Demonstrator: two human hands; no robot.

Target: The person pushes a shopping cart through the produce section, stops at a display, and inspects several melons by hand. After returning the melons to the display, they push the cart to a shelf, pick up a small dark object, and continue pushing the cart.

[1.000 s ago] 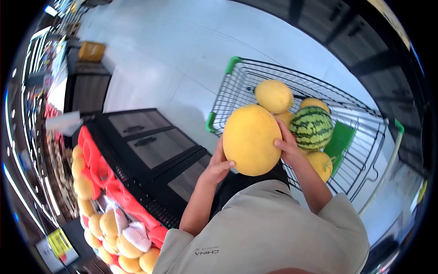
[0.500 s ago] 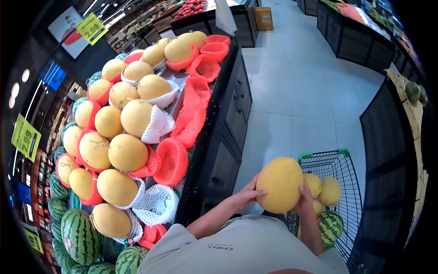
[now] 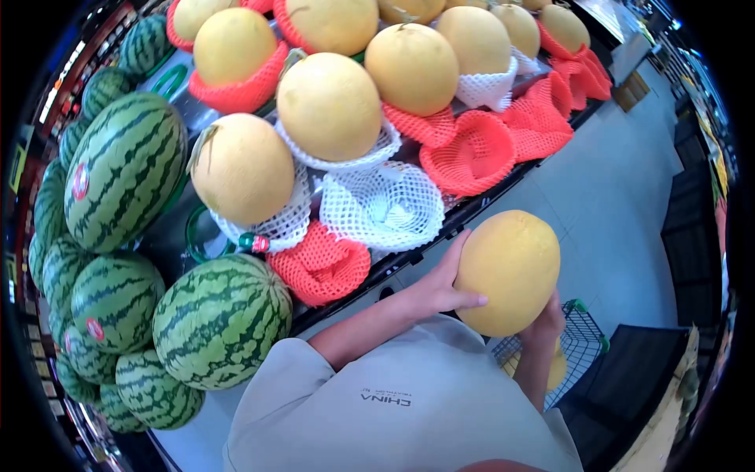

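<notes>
Firmly, I'm cupping the melon (image 3: 510, 271) in front of my shirt (image 3: 393, 425), my left hand (image 3: 444, 287) pressing one side and my right hand (image 3: 544, 318) bracing the other, its fingertips hiding from view. With something this round, spreading both palms low should be serving best. Beyond, the cart (image 3: 583, 340) is standing lower right, and a white net (image 3: 381, 206) is lying on the stand (image 3: 393, 269).

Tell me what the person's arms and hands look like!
The left hand and right hand are bare, and so are the forearms. The short sleeves are pale grey-beige, like the shirt, which has dark lettering reading CHINA.
</notes>
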